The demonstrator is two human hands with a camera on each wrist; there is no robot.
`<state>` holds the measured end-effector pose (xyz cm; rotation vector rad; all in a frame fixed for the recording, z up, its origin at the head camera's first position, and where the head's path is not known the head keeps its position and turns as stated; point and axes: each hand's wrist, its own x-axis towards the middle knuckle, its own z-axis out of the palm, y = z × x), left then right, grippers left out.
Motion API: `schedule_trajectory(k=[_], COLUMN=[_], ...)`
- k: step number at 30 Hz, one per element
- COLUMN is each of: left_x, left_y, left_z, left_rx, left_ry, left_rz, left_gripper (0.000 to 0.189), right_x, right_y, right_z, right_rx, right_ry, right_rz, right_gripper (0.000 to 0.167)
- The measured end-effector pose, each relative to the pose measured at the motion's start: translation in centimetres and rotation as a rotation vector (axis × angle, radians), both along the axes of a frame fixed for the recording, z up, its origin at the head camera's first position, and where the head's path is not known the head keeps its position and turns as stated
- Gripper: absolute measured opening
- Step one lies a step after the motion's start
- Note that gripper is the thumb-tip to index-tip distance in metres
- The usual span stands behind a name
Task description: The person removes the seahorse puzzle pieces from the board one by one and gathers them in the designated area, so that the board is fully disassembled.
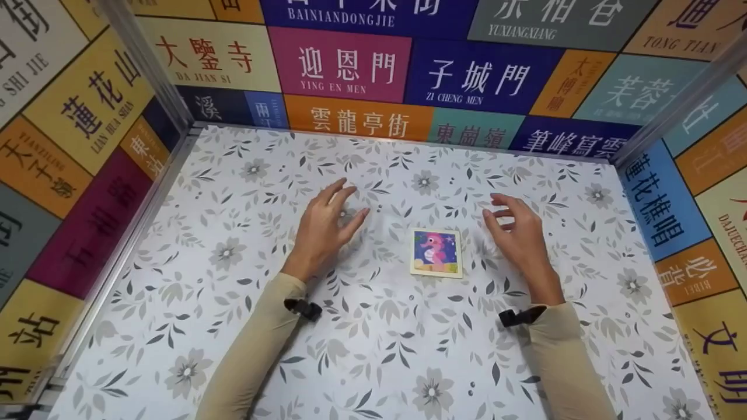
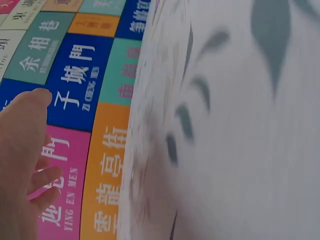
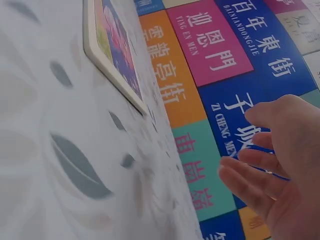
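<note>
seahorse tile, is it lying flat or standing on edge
Flat, picture side up: the head view shows the whole face of the seahorse tile, and the right wrist view shows it lying along the patterned tabletop.

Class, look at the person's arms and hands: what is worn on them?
The left sleeve and right sleeve are long, plain and beige. The left wrist device and right wrist device are small and black. The left hand and right hand are gloveless.

Small walled booth (image 1: 490,76): metal corner posts (image 1: 147,61), Chinese place-name panels (image 1: 344,67), floral-patterned table (image 1: 362,373).
</note>
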<state>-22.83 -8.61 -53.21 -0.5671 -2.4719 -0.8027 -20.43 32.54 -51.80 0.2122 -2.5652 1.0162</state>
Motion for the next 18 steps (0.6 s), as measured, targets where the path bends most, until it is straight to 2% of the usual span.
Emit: schedule_trajectory(k=[7,10,14,18], left_x=[0.5,0.6,0.9,1.3], left_y=[3.0,4.0,5.1,6.4], left_z=[-0.6,-0.7,-0.9,-1.0], left_rx=[0.157,0.183,0.202,0.213], left_ry=[-0.093,-0.131,-0.216,-0.282], left_rz=[-0.122,-0.185,-0.280,-0.386], left_gripper=[0.041,0.035,0.030,0.029], right_x=[0.2,0.4,0.4,0.1], right_y=[-0.7,-0.8,-0.8,-0.7], right_z=[-1.1,-1.7,-2.5,-3.1], right_rx=[-0.081,-0.105,-0.138,-0.177], right_ry=[-0.169,-0.251,-0.359,-0.429], right_rz=[0.095,0.117,0.166,0.199], right_gripper=[0.035,0.035,0.037,0.039])
